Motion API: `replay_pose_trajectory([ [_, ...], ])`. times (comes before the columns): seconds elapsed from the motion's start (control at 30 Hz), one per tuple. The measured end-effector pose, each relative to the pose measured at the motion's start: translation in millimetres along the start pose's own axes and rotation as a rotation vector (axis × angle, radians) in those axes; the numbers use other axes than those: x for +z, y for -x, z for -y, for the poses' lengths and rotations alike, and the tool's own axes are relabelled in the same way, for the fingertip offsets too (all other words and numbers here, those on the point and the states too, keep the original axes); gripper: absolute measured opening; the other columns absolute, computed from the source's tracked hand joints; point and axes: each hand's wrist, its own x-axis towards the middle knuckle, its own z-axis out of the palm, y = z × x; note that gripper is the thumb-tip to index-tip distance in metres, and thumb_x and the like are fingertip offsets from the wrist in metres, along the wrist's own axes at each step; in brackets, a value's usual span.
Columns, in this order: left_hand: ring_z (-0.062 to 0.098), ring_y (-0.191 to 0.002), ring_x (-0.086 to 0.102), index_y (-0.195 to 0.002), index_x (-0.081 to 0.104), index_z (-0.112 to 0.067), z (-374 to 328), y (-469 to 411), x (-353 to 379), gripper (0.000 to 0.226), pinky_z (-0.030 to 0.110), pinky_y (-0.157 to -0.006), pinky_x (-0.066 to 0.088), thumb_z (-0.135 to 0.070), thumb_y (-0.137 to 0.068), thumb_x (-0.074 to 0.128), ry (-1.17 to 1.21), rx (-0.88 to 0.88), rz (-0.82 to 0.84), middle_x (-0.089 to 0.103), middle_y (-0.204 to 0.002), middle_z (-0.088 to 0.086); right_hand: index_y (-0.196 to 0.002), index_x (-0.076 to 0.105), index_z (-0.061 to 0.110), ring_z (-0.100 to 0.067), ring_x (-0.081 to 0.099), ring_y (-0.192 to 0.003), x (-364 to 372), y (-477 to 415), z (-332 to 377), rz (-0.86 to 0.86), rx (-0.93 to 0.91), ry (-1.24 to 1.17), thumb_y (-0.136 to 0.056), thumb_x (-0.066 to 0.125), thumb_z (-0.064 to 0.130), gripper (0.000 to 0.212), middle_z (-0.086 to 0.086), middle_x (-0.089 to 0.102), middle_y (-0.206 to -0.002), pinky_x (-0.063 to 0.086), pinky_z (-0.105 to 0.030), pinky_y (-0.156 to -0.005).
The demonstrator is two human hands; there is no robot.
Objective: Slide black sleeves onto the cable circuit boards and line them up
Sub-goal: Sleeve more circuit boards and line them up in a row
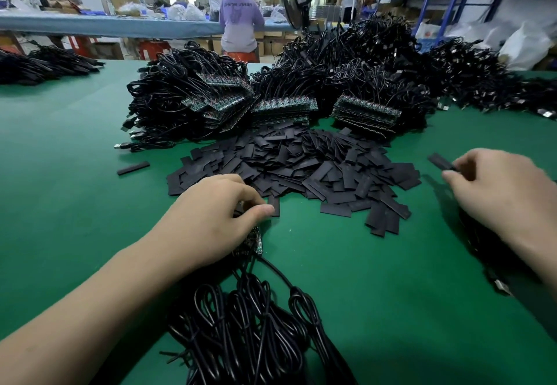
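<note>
Green counter (pixel 361 294) carried a heap of black sleeves (pixel 301 167). The left hand (pixel 208 219) gripped bundled circuit boards (pixel 252 243) at the heap's near edge, fingers curled. Right of the heap, the right hand (pixel 494 195) pinched one sleeve (pixel 441 161) between thumb and curled fingers.

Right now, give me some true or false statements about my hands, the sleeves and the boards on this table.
1. The right hand pinches a black sleeve. True.
2. The left hand hangs in the air, holding nothing. False: it holds circuit boards down on the table, at the head of a cable bundle.
3. The sleeve pile lies between the hands and the stacked boards. True.
4. The table mat is blue. False: it is green.
5. A stray sleeve lies left of the pile. True.
</note>
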Motion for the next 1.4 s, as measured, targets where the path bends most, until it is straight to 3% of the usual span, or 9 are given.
replay_pose_trajectory([
  [0.1, 0.0, -0.085, 0.056, -0.096, 0.075, -0.038, 4, 0, -9, 0.036, 0.032, -0.08, 0.05, -0.063, -0.087, 0.051, -0.062, 0.007, 0.101, 0.059, -0.091, -0.017, -0.116, 0.066, 0.011, -0.04, 0.055, -0.111, 2, 5, 4, -0.065, -0.091, 0.102, -0.09, 0.074, 0.029, 0.033, -0.019, 0.061, -0.113, 0.05, -0.049, -0.085],
  [0.27, -0.002, -0.086, 0.062, -0.085, 0.074, -0.038, 6, 1, -28, 0.044, 0.031, -0.085, 0.054, -0.076, -0.075, 0.055, -0.048, 0.002, 0.232, 0.065, -0.091, -0.017, -0.09, 0.059, 0.029, -0.025, 0.056, -0.096, 14, 18, 23, 0.171, -0.203, 0.176, -0.095, 0.065, 0.036, 0.01, 0.003, 0.056, -0.093, 0.049, -0.038, -0.074],
  [0.37, -0.001, -0.084, 0.062, -0.083, 0.071, -0.036, 8, 1, -31, 0.028, 0.03, -0.084, 0.054, -0.063, -0.081, 0.067, -0.002, -0.017, 0.284, 0.068, -0.088, -0.016, -0.091, 0.059, 0.026, -0.025, 0.057, -0.095, 13, 17, 24, 0.17, -0.205, 0.194, -0.099, 0.059, 0.031, 0.009, 0.001, 0.058, -0.094, 0.051, -0.039, -0.077],
  [0.5, 0.003, -0.068, 0.063, -0.083, 0.07, -0.026, 6, -3, -30, 0.014, 0.018, -0.068, 0.049, -0.037, -0.087, 0.076, 0.292, -0.037, 0.292, 0.072, -0.077, -0.012, -0.087, 0.063, 0.031, -0.007, 0.058, -0.087, 11, 43, 57, 0.11, -0.425, -0.283, -0.096, 0.063, 0.032, 0.01, 0.014, 0.061, -0.089, 0.044, -0.031, -0.077],
  [0.6, 0.007, -0.068, 0.059, -0.084, 0.073, -0.021, 1, -4, -26, 0.016, 0.017, -0.066, 0.046, -0.036, -0.08, 0.077, 0.617, -0.02, 0.288, 0.068, -0.073, -0.006, -0.086, 0.068, 0.032, 0.005, 0.059, -0.079, 9, 65, 88, 0.312, -0.515, -0.56, -0.095, 0.061, 0.042, 0.016, 0.019, 0.067, -0.082, 0.038, -0.012, -0.066],
  [0.73, 0.009, -0.071, 0.063, -0.087, 0.077, -0.015, -5, -1, -13, 0.021, 0.016, -0.067, 0.049, -0.031, -0.073, 0.08, 0.85, 0.009, 0.234, 0.072, -0.077, 0.002, -0.08, 0.066, 0.031, 0.003, 0.053, -0.06, 6, 80, 109, 0.564, -0.554, -0.771, -0.098, 0.055, 0.05, 0.029, 0.018, 0.065, -0.072, 0.039, -0.013, -0.059],
  [1.0, 0.005, -0.062, 0.051, -0.087, 0.076, -0.018, -5, 1, -8, 0.026, 0.017, -0.058, 0.039, -0.043, -0.086, 0.07, 0.727, 0.067, 0.255, 0.065, -0.069, -0.008, -0.08, 0.06, 0.023, -0.003, 0.062, -0.06, 13, 84, 116, 0.617, -0.499, -0.912, -0.096, 0.056, 0.052, 0.033, 0.005, 0.066, -0.066, 0.045, -0.013, -0.059],
  [1.1, 0.003, -0.059, 0.046, -0.083, 0.074, -0.019, -7, 2, -6, 0.024, 0.018, -0.056, 0.036, -0.041, -0.09, 0.067, 0.633, 0.106, 0.248, 0.058, -0.064, -0.013, -0.08, 0.056, 0.022, -0.001, 0.051, -0.055, 17, 87, 114, 0.603, -0.514, -0.866, -0.096, 0.049, 0.057, 0.039, 0.004, 0.061, -0.064, 0.04, -0.014, -0.058],
  [1.4, -0.001, -0.06, 0.048, -0.08, 0.073, -0.022, -11, 3, -5, 0.012, 0.011, -0.059, 0.039, -0.026, -0.089, 0.067, 0.887, 0.12, 0.282, 0.06, -0.066, -0.014, -0.071, 0.054, 0.028, -0.005, 0.044, -0.06, 21, 92, 116, 0.827, -0.377, -1.252, -0.104, 0.052, 0.034, 0.034, 0.006, 0.051, -0.062, 0.035, -0.015, -0.055],
])
